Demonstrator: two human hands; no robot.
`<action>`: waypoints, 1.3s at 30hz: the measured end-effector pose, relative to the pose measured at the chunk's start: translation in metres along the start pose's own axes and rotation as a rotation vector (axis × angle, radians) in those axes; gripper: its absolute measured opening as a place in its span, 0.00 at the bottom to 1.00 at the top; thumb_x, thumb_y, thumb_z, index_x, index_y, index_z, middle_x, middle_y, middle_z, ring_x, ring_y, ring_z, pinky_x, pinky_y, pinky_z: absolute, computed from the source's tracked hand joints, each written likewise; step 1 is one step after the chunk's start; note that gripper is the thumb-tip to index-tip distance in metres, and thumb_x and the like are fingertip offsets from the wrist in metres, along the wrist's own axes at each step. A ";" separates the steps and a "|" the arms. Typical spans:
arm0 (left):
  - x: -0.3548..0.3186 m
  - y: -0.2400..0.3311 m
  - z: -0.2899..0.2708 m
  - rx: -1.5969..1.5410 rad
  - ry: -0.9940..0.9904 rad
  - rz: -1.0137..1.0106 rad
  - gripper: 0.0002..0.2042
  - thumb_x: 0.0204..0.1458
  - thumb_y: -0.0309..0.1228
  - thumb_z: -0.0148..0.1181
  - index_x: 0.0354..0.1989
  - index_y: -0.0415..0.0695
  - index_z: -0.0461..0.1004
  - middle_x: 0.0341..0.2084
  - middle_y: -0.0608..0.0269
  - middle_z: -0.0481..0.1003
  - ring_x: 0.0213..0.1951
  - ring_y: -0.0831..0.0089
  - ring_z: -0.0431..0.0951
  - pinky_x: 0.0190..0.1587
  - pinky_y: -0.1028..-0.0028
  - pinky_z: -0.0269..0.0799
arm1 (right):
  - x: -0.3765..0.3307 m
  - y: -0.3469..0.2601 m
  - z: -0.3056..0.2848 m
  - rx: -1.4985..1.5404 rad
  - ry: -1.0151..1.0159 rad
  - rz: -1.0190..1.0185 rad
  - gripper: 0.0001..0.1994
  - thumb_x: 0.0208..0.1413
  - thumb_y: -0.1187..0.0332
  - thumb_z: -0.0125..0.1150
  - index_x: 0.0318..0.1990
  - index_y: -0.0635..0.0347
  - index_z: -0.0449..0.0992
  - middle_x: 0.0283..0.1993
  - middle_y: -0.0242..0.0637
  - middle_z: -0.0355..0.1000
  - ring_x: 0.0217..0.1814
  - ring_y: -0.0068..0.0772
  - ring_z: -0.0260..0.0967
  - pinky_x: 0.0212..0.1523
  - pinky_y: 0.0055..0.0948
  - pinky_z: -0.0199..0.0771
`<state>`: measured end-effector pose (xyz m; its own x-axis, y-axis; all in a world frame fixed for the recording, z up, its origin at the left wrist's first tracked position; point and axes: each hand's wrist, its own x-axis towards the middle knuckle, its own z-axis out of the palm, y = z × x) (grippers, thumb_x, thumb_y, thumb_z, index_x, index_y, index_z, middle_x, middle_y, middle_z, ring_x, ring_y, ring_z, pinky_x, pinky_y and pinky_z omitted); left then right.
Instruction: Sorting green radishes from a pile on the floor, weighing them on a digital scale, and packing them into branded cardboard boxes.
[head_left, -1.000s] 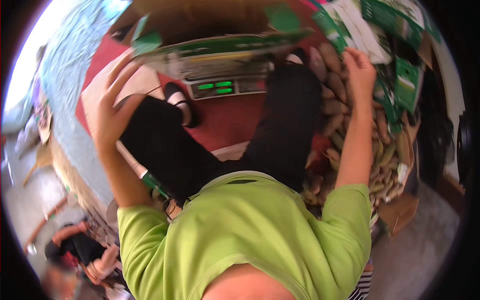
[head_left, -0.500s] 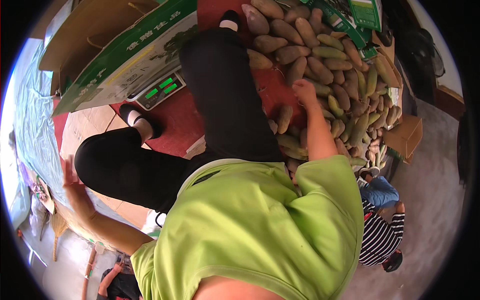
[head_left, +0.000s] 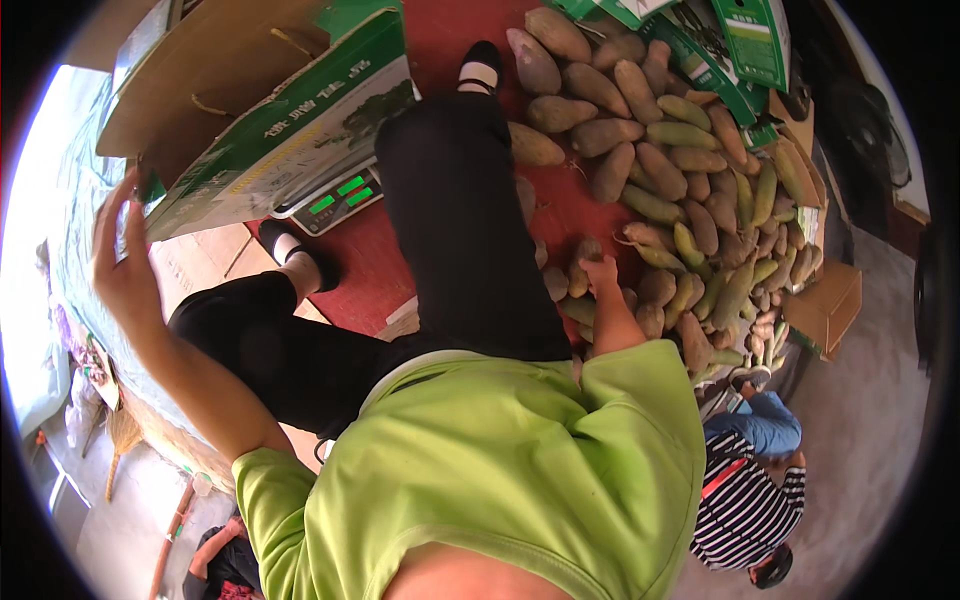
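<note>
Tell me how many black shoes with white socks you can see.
2. One black shoe with a white sock is at the top, beside the heap of brown root vegetables; the other black shoe rests left of the grey weighing scale.

— What has moved since a second ago?
— The right hand (head_left: 600, 272) has come down from the far side of the pile of brown and green tubers (head_left: 660, 170) to its near edge.
— And the other one?
— The left hand (head_left: 125, 265), raised open by the green-and-white carton (head_left: 290, 120) then, dropped low to the side and is up again, fingers spread, just beside the carton's corner.
</note>
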<state>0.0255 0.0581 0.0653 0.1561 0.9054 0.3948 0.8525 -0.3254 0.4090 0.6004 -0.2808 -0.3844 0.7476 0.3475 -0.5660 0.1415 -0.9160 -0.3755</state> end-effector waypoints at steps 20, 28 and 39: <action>-0.015 0.025 0.019 0.266 0.010 0.004 0.06 0.41 0.30 0.65 0.27 0.44 0.76 0.24 0.64 0.75 0.31 0.65 0.75 0.38 0.69 0.65 | -0.070 -0.176 0.006 -0.396 -0.139 -0.303 0.44 0.28 0.61 0.73 0.57 0.59 0.58 0.55 0.50 0.65 0.58 0.51 0.63 0.56 0.40 0.65; -0.017 0.021 0.017 0.217 0.021 0.030 0.04 0.42 0.31 0.63 0.26 0.47 0.76 0.22 0.68 0.73 0.30 0.68 0.74 0.38 0.70 0.65 | -0.088 -0.339 -0.047 0.104 -0.142 -0.793 0.40 0.31 0.68 0.73 0.57 0.64 0.61 0.51 0.45 0.68 0.53 0.37 0.65 0.53 0.33 0.65; -0.017 0.020 0.014 0.240 0.008 0.035 0.05 0.44 0.32 0.63 0.28 0.46 0.76 0.25 0.67 0.75 0.31 0.66 0.74 0.38 0.69 0.67 | -0.278 -0.585 -0.117 0.506 -0.423 -1.525 0.32 0.38 0.71 0.71 0.53 0.64 0.64 0.48 0.39 0.68 0.50 0.31 0.67 0.48 0.29 0.71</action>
<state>0.0469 0.0404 0.0554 0.1844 0.8923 0.4121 0.9410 -0.2813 0.1880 0.3856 0.1350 0.0791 -0.1003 0.9081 0.4065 0.2551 0.4183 -0.8717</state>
